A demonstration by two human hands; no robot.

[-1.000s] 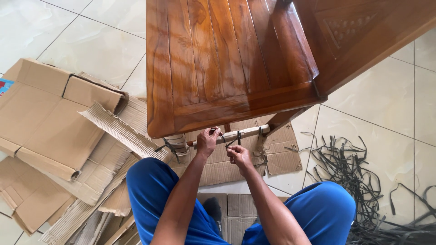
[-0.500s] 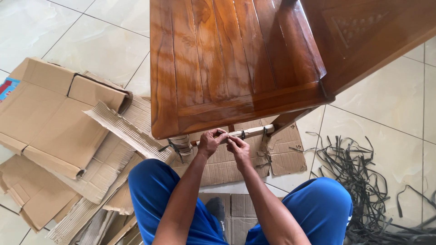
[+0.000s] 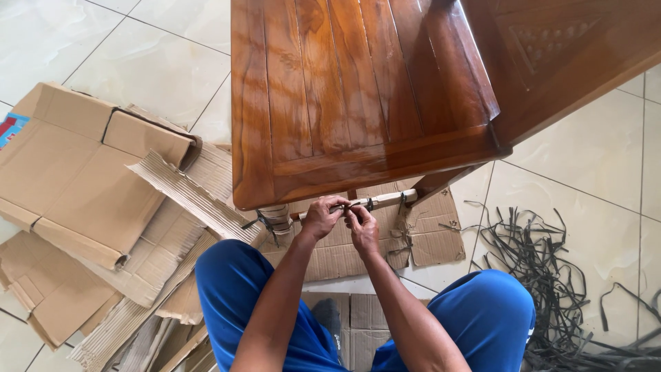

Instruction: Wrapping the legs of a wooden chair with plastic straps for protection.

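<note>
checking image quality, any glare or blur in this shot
Head view: bright glare streaks across the glossy chair seat and soft reflections on the floor tiles; both hands, left hand and right hand, look sharp, in the seat's shade; the black straps are crisp.

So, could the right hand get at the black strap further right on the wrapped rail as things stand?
Probably yes. The right hand is already at the cardboard-wrapped rail, and the black strap sits just beyond it with nothing between. Only the chair seat overhangs from above.
</note>
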